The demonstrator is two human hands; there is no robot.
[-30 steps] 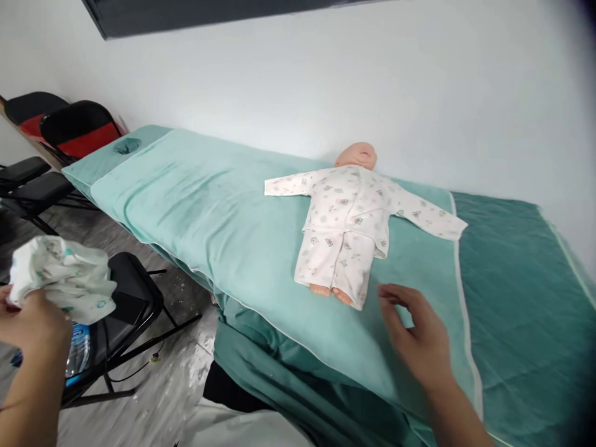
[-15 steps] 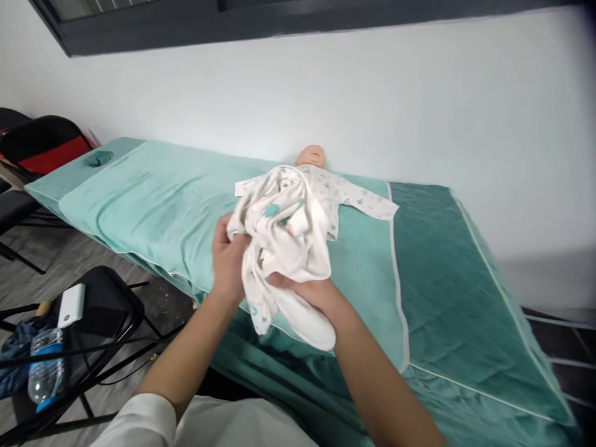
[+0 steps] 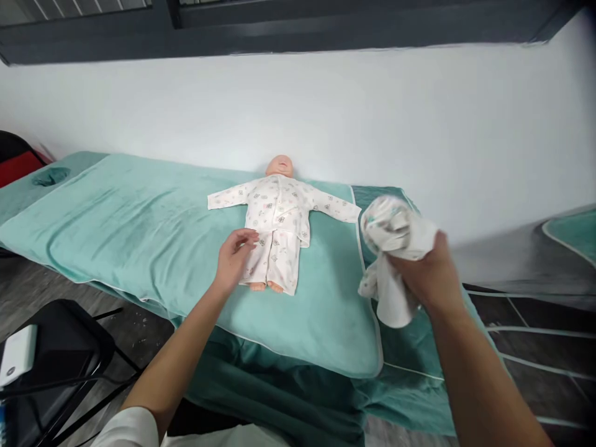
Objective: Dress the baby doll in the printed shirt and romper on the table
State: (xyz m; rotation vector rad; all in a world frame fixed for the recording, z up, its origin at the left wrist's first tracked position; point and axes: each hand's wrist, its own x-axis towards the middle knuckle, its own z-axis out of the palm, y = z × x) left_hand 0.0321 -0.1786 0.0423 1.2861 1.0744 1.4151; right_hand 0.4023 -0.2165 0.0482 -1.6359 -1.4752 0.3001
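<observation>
A baby doll (image 3: 278, 218) in white printed pyjamas lies on its back on a light green towel (image 3: 139, 230) spread over a massage table, head toward the wall. My left hand (image 3: 234, 259) hovers just left of the doll's trouser legs, fingers loosely apart and holding nothing. My right hand (image 3: 427, 273) is closed round a bunched white printed baby garment (image 3: 392, 248), held above the darker green sheet (image 3: 410, 347) to the right of the doll.
A black folding chair (image 3: 60, 354) at lower left carries a white power bank (image 3: 17, 363). A white wall runs behind the table under a dark window frame. A red-seated chair (image 3: 16, 164) stands at far left. A second table edge (image 3: 570, 226) shows at right.
The bunched garment passed from both hands into my right hand and moved right, uncovering the doll. My left hand let go and now hovers by the doll's legs. The view swung right.
</observation>
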